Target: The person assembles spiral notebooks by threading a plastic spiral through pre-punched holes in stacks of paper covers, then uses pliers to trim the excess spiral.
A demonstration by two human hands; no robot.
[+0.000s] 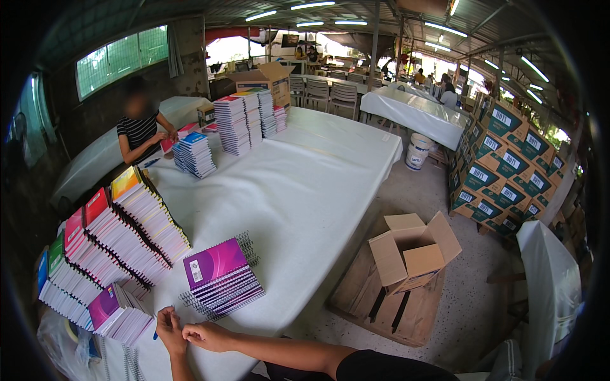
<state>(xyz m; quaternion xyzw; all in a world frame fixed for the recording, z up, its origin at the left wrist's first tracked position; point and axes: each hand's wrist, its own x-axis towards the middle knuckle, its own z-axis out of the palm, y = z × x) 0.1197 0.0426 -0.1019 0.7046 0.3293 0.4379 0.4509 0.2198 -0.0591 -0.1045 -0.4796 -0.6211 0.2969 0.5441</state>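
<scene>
My left hand (170,329) and my right hand (207,336) meet at the table's near edge, fingers curled closed; anything small between them is hidden. Just beyond them sits a stack of purple spiral notebooks (219,267), with loose wire coils (248,249) sticking out at its right and more at its left. A smaller purple notebook stack (105,308) lies left of my left hand. Behind it rise tall stacks of notebooks (95,206) with yellow, red, pink, green and blue covers. A blue pen (155,335) lies partly hidden by my left hand.
A white-covered table (311,184) spans the middle. Across it a person (143,127) handles notebooks beside more stacks (232,124). On the floor at right, an open cardboard box (422,261) rests on a wooden pallet (356,305). Stacked cartons (502,168) and a white bucket (417,152) stand farther right.
</scene>
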